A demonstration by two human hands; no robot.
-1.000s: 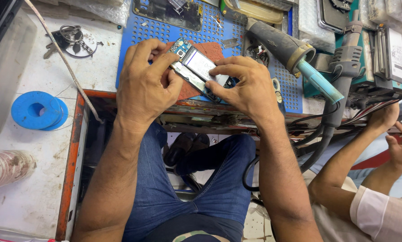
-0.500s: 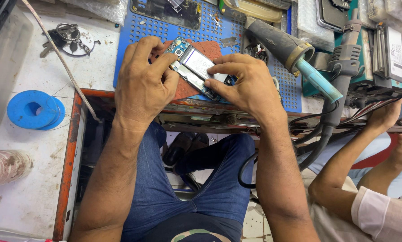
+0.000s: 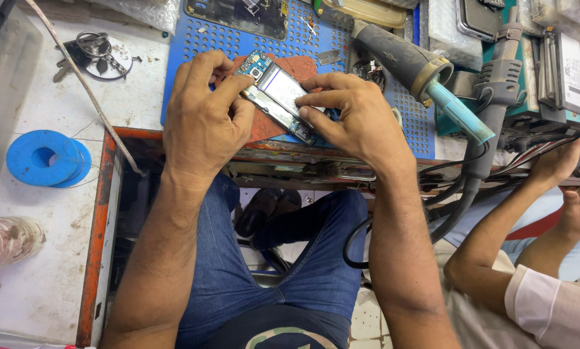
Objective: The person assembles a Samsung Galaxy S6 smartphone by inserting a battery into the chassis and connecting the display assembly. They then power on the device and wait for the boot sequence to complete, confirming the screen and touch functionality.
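An opened phone [image 3: 278,92] with its circuit board and a silver metal plate showing lies tilted on a reddish pad [image 3: 298,67] over a blue perforated mat [image 3: 186,55]. My left hand [image 3: 203,119] grips its upper left end, fingers curled over the board. Pinching the phone's lower right end is my right hand [image 3: 358,119], its thumb pressed along the edge. Both wrists rest at the bench's front edge above my blue-jeaned knees.
A hot-air gun [image 3: 419,71] with a teal nozzle lies right of the phone, its black hose hanging down. A blue solder spool [image 3: 44,158] and a key ring [image 3: 96,48] sit left. Another person's hands [image 3: 571,174] work at the right. A disassembled phone frame [image 3: 245,14] lies behind.
Both hands stay on the phone with only small finger shifts. The other person's hands at the right have moved slightly.
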